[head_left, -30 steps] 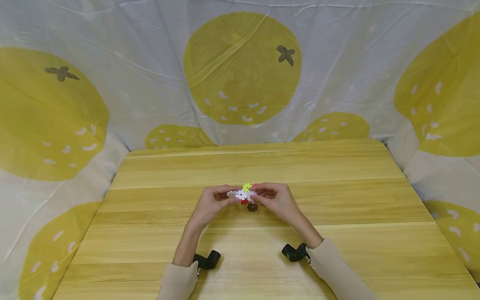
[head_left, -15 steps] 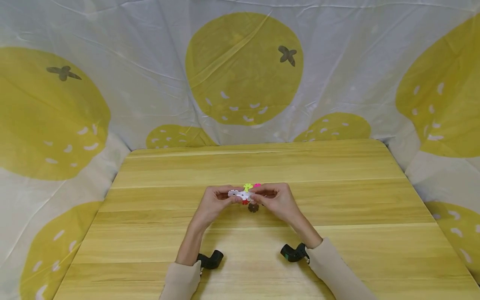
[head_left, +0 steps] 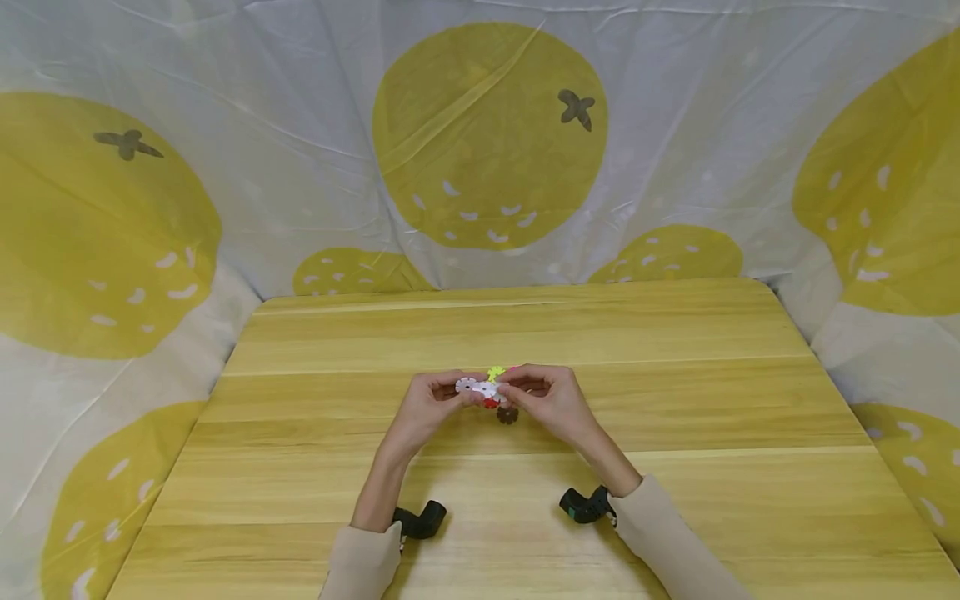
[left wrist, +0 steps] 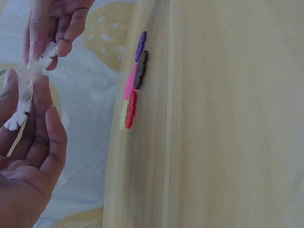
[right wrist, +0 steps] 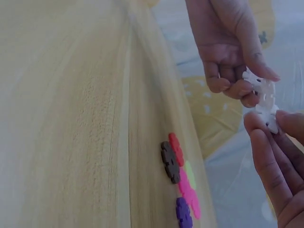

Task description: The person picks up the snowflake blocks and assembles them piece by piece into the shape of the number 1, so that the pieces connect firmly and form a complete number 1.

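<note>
Above the table, both hands hold a short chain of white snowflake discs (head_left: 485, 389), notched plastic pieces joined together. My left hand (head_left: 429, 406) pinches its left end between thumb and fingers. From the other side, my right hand (head_left: 551, 402) pinches the right end, its fingertips covering part of that disc. In the left wrist view, the joined white discs (left wrist: 26, 88) run between the two hands. The right wrist view shows the same white discs (right wrist: 267, 95) with thumbs and fingers at both ends.
Loose snowflake discs lie on the wooden table (head_left: 300, 467) beneath the hands: yellow-green (head_left: 496, 372), red (left wrist: 131, 110), dark brown (left wrist: 141, 70), pink (left wrist: 129, 85) and purple (left wrist: 140, 46). A black wrist camera (head_left: 423, 520) sits on each arm. A fruit-print cloth (head_left: 675, 125) hangs behind the table.
The white disc at the left end has turned to show more of its round face. Both hands stay nearly in place, and the loose discs lie as before.
</note>
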The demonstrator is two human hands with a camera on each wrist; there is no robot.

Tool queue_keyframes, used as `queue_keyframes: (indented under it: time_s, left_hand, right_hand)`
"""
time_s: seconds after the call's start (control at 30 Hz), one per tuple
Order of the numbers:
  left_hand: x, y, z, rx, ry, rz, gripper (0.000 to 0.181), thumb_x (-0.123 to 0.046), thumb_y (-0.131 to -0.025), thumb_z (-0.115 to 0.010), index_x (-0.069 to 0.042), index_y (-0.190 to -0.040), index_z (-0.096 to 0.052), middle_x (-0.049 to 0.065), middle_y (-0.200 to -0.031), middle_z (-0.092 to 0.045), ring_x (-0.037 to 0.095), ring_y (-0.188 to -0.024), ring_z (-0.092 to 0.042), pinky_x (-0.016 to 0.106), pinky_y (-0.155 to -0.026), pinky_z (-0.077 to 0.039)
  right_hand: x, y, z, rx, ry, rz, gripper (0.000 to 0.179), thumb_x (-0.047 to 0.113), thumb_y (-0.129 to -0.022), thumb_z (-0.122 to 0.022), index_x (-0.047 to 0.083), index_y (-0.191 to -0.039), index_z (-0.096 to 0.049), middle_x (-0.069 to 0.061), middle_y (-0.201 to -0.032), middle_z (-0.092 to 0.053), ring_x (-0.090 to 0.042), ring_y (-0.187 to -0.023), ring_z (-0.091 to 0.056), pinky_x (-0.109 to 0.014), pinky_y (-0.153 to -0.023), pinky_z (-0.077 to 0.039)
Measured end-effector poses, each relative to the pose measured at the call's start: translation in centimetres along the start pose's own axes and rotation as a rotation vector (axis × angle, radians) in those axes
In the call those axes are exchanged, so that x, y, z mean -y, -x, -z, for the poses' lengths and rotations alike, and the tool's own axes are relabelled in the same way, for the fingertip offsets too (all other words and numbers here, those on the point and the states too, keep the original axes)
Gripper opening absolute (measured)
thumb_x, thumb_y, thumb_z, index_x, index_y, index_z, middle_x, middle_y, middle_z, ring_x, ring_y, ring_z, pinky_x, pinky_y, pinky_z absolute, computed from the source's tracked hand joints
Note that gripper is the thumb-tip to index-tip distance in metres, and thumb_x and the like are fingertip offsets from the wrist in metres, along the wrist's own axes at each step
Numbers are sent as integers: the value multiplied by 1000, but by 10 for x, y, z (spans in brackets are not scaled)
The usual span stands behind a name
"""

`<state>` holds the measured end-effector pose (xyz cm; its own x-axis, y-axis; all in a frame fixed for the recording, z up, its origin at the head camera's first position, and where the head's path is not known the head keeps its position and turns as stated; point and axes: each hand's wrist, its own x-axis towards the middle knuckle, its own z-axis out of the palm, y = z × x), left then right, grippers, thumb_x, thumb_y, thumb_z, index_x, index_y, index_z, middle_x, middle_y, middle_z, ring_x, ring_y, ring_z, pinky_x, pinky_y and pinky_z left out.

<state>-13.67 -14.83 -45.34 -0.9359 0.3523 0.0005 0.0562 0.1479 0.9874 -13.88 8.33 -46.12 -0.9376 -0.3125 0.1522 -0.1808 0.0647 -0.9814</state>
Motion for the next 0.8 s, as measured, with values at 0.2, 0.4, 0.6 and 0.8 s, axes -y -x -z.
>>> queue_keyframes:
  time_s: [0.2,0.4,0.6,0.8]
  left_hand:
    - [-2,0,3,-5,-51,54,38,-19,-96,-75,-5,-131,-70,17,-130,-71,17,-108,-72,28,-88,-59]
    - [-7,-2,3,-10,-182,9,52,-18,-89,-83,-9,-137,-66,10,-134,-70,24,-119,-66,38,-99,-52]
    - [-10,-4,-5,-16,-296,-90,47,-16,-83,-88,-13,-128,-73,1,-124,-75,23,-117,-66,42,-101,-48]
    - [-8,-4,-10,-39,-318,-132,39,-12,-83,-87,-18,-120,-76,0,-118,-76,19,-113,-68,37,-99,-54]
  right_hand:
    - [-3,1,4,18,4,-34,19,7,-97,-71,3,-116,-76,-18,-103,-78,-40,-87,-76,-54,-77,-62]
    - [-5,-1,4,32,42,-7,19,8,-95,-74,4,-114,-77,-16,-99,-79,-36,-83,-76,-51,-75,-62]
    - [-8,-2,0,41,8,-24,17,9,-96,-75,4,-112,-77,-17,-95,-78,-19,-70,-74,-52,-71,-62]
    - [-9,-4,-2,25,-111,-81,20,9,-95,-75,0,-113,-76,-24,-99,-77,-15,-61,-71,-44,-66,-63]
